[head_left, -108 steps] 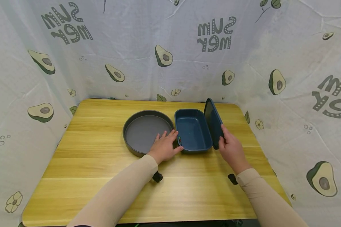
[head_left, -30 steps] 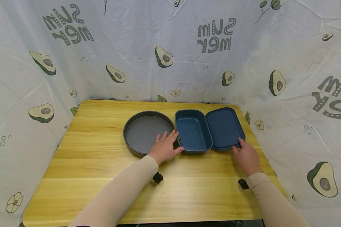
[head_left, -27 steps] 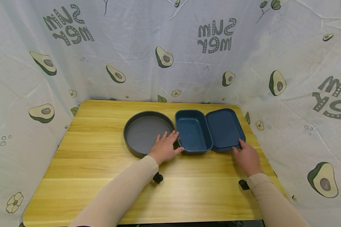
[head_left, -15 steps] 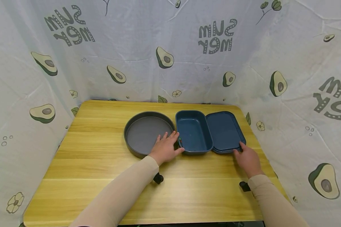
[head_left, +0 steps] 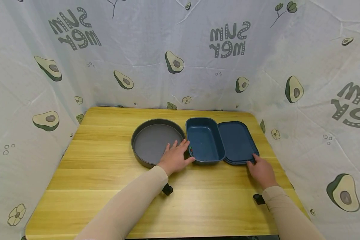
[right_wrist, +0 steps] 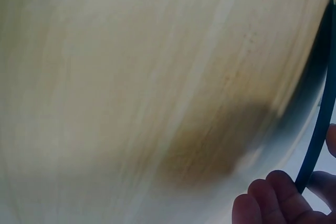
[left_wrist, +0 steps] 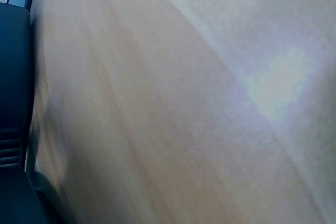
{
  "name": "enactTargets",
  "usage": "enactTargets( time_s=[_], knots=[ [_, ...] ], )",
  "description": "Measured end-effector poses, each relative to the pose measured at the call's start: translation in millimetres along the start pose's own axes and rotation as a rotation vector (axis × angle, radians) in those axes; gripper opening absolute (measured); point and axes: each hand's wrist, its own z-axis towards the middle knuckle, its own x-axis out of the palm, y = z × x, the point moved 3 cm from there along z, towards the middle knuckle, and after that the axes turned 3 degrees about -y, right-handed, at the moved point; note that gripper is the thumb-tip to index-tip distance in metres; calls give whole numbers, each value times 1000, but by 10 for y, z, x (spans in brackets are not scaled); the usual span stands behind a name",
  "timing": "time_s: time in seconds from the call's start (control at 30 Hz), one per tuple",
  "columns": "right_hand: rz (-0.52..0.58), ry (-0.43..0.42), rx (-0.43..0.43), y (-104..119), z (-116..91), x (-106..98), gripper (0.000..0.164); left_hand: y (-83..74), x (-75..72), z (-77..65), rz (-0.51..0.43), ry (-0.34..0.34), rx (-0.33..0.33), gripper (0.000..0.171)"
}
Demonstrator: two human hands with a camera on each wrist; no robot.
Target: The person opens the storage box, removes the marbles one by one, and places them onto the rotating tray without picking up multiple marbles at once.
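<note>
White cloth (head_left: 144,36), softly wrinkled and printed with halved avocados, flowers and back-to-front "summer" lettering, hangs behind and beside a pale yellow wood-grain table (head_left: 87,160) with rounded corners. From where I stand, two beige sleeves (head_left: 132,203) reach in from the near side. Largest of the wares is a round grey baking pan (head_left: 151,136), low-walled and matt, with a darker rim and a flat floor, set just beyond the table's middle. Right beside it sits a deep blue rectangular container (head_left: 203,143) with rounded corners and a slightly glossy inside, probably plastic. Its darker blue lid (head_left: 236,143), smooth, flat and edged with a stepped border, lies on the container's far side from the pan, close against its wall. Judging by this layout, the uncovering is done and setting the lid down is nearly so; what is left is letting go of it. I cannot tell whether the lid's near edge touches the wood. The right hand (head_left: 262,171) pinches that edge near its outer corner; the right wrist view shows fingertips and thumb on opposite sides of the thin rim. The left hand (head_left: 175,158) is spread, fingers straight across the pan's rim and thumb out to the container's near corner, gripping nothing that I can see. Each wrist carries a small black camera (head_left: 167,190). Smallest is a multicoloured label (head_left: 191,151) on the container's side nearest the pan, too small to read.
</note>
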Motion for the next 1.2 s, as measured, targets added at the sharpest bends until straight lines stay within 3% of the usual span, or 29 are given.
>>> enactTargets(
  time_s=[0.6,0.97,1.2],
  knots=[
    [7,37,32,-27,-8,44,64,-19,-13,-15,-9,-1,-6,83],
    [-22,12,-18,-10,-9,79,61,-5,3,-3,-1,0,-6,84],
    [-117,-35,-69,-11,-38,102,59,-7,-3,-4,0,-2,-4,84]
  ],
)
